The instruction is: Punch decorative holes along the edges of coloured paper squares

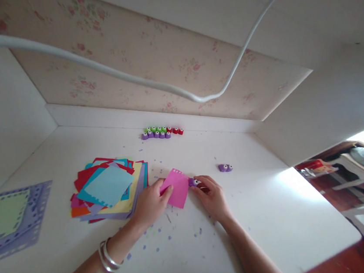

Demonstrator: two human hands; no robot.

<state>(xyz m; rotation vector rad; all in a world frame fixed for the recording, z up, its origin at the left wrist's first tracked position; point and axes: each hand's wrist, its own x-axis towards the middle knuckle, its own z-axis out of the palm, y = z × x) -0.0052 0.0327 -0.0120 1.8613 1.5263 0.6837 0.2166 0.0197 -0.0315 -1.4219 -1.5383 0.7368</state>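
Between thumb and fingers, my left hand (152,201) grips a pink sheet of paper (178,191) by its left side. Small punched holes run along the sheet's top edge. My right hand (212,196) pinches a small purple craft punch (193,182) with a white top, set at the sheet's upper right corner. Whether the corner sits inside the punch's slot is too small to tell. Two more purple craft punches (225,168) stand to the right of my right hand. Left of my left hand lies a pile of coloured paper sheets (109,186), some with punched edges.
Near the wall stand rows of green, purple and red craft punches (157,133). Punched purple and pale green sheets (8,215) lie at the far left. Paper bits (157,249) are scattered over the white table (271,231). A white cable (122,75) hangs across the view above.
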